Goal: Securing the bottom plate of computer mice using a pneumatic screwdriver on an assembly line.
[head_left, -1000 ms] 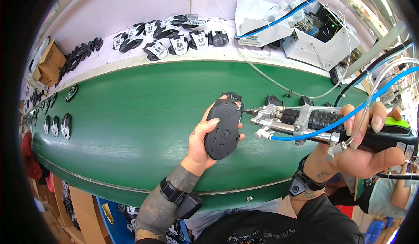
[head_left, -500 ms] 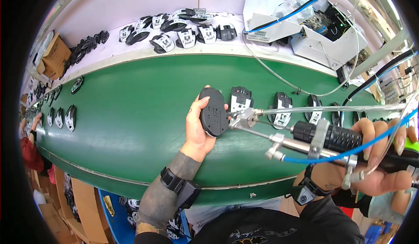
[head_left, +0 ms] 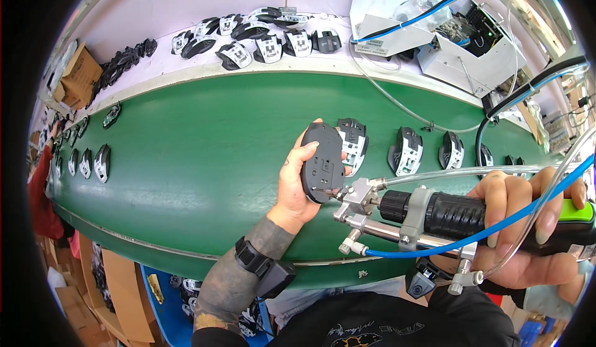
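My left hand [head_left: 290, 185] is closed round a black computer mouse [head_left: 324, 160], its flat underside turned up and its long axis nearly upright in view. The thumb presses on the left edge, and fingertips show at the right edge. My right hand [head_left: 521, 223] grips a black electric screwdriver [head_left: 456, 213] with a bright green section and a metal screw-feed head [head_left: 360, 198] clamped to it. The tip of that head meets the lower end of the mouse's underside; the screw itself is too small to make out. Just behind lies another mouse [head_left: 352, 145], partly covered.
Several half-assembled mice [head_left: 408, 150] stand in a row along the green belt [head_left: 205, 148]; more sit on the white shelf [head_left: 211, 61]. A blue air hose [head_left: 428, 251] and clear tubing cross the right side. A person's red sleeve [head_left: 42, 188] is at far left. Below is a blue bin [head_left: 162, 319].
The held mouse has shifted a little right. The screwdriver has moved left and down, its tip now at the mouse's lower end, and its body has slid closer to the feed head.
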Action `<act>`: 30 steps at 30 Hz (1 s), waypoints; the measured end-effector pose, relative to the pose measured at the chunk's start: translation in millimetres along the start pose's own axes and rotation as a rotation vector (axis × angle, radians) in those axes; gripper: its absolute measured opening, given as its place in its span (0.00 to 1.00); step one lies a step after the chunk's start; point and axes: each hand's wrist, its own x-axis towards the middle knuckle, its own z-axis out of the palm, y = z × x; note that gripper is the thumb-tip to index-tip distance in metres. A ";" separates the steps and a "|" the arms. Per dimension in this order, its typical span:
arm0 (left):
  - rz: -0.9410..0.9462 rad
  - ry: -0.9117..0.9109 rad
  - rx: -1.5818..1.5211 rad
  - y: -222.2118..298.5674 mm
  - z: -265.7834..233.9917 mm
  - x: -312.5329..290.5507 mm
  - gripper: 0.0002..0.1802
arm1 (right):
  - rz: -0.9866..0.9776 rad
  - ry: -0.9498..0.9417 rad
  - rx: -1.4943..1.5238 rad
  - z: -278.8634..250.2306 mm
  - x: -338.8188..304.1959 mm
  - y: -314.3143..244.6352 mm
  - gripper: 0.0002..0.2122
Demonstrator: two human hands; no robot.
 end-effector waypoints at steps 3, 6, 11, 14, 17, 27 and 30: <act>0.049 0.044 0.011 -2.3 5.6 -3.1 0.31 | 0.019 0.003 0.007 -1.7 -2.4 0.9 0.27; 0.071 0.066 0.023 -4.3 7.3 -7.3 0.30 | 0.020 -0.013 0.025 2.0 -3.1 4.9 0.28; 0.161 0.162 0.194 5.6 -3.7 5.2 0.28 | -0.016 -0.030 0.015 -0.3 0.9 6.6 0.28; 0.222 0.294 0.174 18.1 -10.3 10.1 0.27 | 0.035 -0.061 -0.120 -17.4 5.5 -23.8 0.30; 0.189 0.318 0.090 20.6 -11.6 6.1 0.27 | -0.021 -0.074 -0.103 -23.4 4.9 -23.5 0.31; 0.155 0.028 -0.007 14.9 4.1 5.4 0.30 | 0.025 -0.081 -0.051 -11.6 4.6 7.3 0.28; 0.170 0.031 -0.001 18.3 4.2 5.4 0.30 | 0.016 -0.043 -0.030 -10.0 4.9 13.5 0.29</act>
